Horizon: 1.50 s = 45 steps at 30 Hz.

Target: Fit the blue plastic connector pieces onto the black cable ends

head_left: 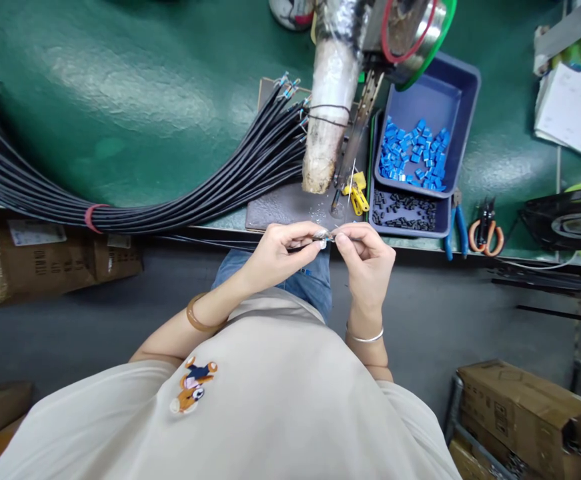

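My left hand [290,252] pinches the end of a black cable [210,240] just off the table's front edge. Fine wires [329,237] stick out of that end, with something whitish at the fingertips. My right hand [366,257] is closed on the wire tips, close to the left fingertips. A thick bundle of black cables [170,212], tied with a red band [91,218], curves across the table on the left. Its stripped ends lie beyond my hands. A yellow tool [357,193] lies just past my right hand.
Blue parts [415,153] fill part of a bin [463,113]; small black parts [405,210] lie in another below it. A wrapped duct [327,120] hangs ahead beside a metal arm. Pliers [461,230] and orange-handled cutters [487,233] lie right. Boxes [525,413] stand on the floor.
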Tool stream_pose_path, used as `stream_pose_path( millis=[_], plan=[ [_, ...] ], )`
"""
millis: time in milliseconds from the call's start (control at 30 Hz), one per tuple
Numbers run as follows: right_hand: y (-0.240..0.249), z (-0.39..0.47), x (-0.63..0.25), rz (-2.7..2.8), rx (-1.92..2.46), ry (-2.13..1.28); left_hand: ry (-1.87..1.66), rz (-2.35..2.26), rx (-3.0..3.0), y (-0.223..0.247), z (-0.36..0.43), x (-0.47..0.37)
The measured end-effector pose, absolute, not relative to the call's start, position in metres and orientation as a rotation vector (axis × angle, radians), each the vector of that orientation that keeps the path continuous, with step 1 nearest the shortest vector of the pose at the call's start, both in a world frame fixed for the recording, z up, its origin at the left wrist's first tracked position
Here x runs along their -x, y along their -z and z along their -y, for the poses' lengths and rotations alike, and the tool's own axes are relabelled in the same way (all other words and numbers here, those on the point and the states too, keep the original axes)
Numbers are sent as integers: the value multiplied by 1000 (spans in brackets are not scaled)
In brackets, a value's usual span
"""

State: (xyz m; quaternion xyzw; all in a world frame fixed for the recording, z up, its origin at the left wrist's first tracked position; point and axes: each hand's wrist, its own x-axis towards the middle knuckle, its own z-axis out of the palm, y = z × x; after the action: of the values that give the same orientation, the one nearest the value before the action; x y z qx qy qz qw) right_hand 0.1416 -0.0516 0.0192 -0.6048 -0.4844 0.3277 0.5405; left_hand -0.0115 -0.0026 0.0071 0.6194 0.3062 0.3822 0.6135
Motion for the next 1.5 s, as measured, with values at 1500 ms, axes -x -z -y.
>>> stream_pose_path(
  millis=[1500],
  plan=[
    [-39,62,-172,1327,1522,-868,-1061,-723,-1904,-6,13,17]
  ],
)
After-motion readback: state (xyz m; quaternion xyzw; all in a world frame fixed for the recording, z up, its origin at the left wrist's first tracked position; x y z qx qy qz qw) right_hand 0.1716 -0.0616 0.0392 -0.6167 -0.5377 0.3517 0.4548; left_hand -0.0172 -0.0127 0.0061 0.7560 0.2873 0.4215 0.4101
